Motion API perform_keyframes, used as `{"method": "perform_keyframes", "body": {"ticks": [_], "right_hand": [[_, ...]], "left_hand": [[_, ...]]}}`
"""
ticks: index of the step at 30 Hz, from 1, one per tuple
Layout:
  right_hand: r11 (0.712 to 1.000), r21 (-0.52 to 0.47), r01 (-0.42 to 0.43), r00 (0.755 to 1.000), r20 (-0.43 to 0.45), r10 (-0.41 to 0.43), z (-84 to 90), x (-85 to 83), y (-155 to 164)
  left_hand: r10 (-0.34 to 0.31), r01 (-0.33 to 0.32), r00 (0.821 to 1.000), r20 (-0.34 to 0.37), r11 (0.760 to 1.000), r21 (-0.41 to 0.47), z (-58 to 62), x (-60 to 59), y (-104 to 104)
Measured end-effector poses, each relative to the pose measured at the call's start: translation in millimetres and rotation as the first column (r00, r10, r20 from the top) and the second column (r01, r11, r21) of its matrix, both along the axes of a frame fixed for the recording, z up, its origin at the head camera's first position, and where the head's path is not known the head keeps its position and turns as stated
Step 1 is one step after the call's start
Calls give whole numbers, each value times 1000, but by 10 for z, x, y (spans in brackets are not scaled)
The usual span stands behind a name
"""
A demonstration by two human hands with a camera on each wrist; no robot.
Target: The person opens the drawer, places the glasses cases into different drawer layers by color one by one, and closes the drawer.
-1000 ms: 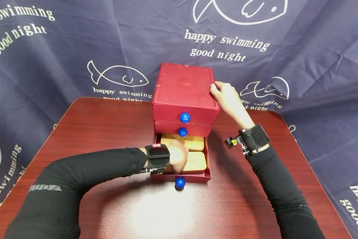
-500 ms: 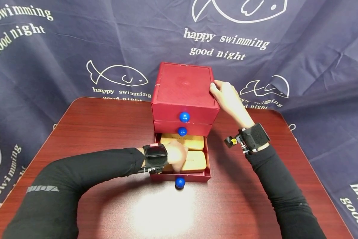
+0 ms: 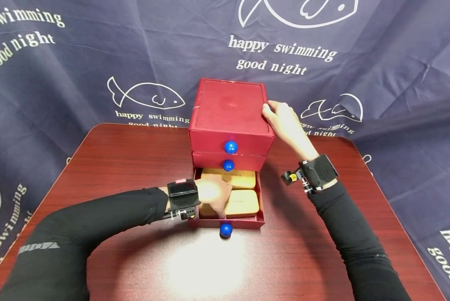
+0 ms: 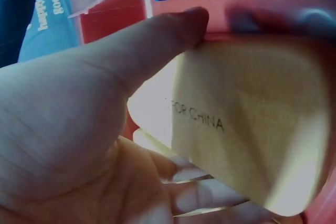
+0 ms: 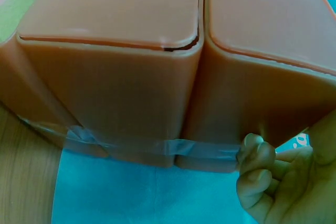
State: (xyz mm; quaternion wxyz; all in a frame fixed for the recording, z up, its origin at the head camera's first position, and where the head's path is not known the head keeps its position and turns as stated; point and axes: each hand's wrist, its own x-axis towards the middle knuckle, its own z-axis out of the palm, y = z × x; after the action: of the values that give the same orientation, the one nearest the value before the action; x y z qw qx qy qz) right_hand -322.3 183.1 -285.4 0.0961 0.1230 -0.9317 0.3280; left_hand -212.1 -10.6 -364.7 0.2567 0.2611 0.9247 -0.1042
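fish-print backdrop (image 3: 97, 50) | left hand (image 3: 213, 193) fingers pinch yellow box (image 3: 243, 202) in drawer (image 3: 260, 196) | right hand (image 3: 285, 123) fingers curled on cabinet (image 3: 230, 108)

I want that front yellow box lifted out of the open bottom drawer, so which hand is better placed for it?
Left. The left hand already grips the front yellow box in the open drawer; the right hand rests against the red cabinet.

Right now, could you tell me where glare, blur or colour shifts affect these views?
Head view: sharp, with a bright lamp glare on the table before the open drawer. Left wrist view: the yellow box is washed out and soft, too close. Right wrist view: the red cabinet looks orange-brown.
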Motion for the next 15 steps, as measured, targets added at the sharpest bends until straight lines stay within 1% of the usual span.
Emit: {"method": "perform_keyframes", "body": {"ticks": [6,11,15], "right_hand": [[1000,2,-5,1000,-1,5,8,-1,-12],[1000,5,5,1000,-1,-5,13,2,-11],[1000,6,6,1000,4,-6,12,7,-10]], "left_hand": [[-9,9,1000,-6,999,46,22,3,-52],[-37,41,998,-51,996,79,33,7,-94],[-53,63,996,-76,988,141,38,27,-130]]}}
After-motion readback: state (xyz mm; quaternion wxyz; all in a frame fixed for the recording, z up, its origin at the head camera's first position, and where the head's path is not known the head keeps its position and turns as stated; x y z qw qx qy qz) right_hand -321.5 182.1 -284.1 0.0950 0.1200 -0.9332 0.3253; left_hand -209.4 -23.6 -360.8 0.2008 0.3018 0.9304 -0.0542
